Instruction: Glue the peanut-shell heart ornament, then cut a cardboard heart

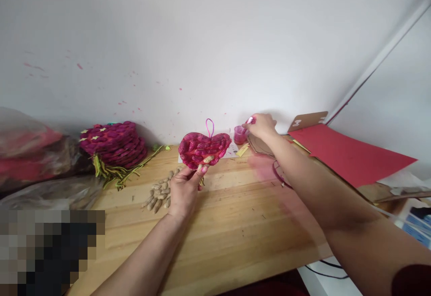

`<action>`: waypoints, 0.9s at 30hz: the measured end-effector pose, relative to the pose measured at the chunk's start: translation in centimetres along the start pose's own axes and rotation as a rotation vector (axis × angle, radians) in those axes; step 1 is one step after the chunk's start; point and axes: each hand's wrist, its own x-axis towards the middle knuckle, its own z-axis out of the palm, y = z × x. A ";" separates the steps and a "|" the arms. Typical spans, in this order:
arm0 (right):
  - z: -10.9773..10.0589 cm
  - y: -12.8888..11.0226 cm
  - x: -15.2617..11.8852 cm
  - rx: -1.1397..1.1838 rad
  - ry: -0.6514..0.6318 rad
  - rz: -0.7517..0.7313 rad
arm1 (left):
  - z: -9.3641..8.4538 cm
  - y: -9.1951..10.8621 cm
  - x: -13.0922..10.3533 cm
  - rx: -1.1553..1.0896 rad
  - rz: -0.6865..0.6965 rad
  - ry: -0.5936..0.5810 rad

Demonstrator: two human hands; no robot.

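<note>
My left hand is closed on the lower tip of a heart-shaped ornament covered in magenta-painted peanuts, holding it above the table. A purple cord loop stands up from its top. One or two peanuts near the bottom are unpainted tan. At the wall, my right hand pinches a small pink-and-white stick over a clear cup of pink liquid; the stick's lower end is hard to make out. Loose peanuts lie on the wood left of my left hand.
A stack of finished magenta hearts with stars and green cords stands at the left, beside plastic bags. Red card sheets lie at the right. Brown cardboard sits behind my right forearm on the wooden table. The wall has pink splashes.
</note>
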 end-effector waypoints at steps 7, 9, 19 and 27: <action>2.5 -0.9 1.6 -0.066 -0.126 0.025 | 0.1 0.4 0.1 -0.026 -0.018 0.013; 2.5 -0.8 1.7 -0.075 -0.131 0.030 | 0.1 0.3 0.2 -0.075 -0.038 0.007; 2.0 -0.6 1.0 -0.041 -0.105 -0.020 | 0.4 0.1 0.3 -0.310 -0.190 -0.007; 1.7 0.8 -0.1 0.081 0.034 -0.019 | 0.4 0.6 0.2 -0.352 -0.235 -0.006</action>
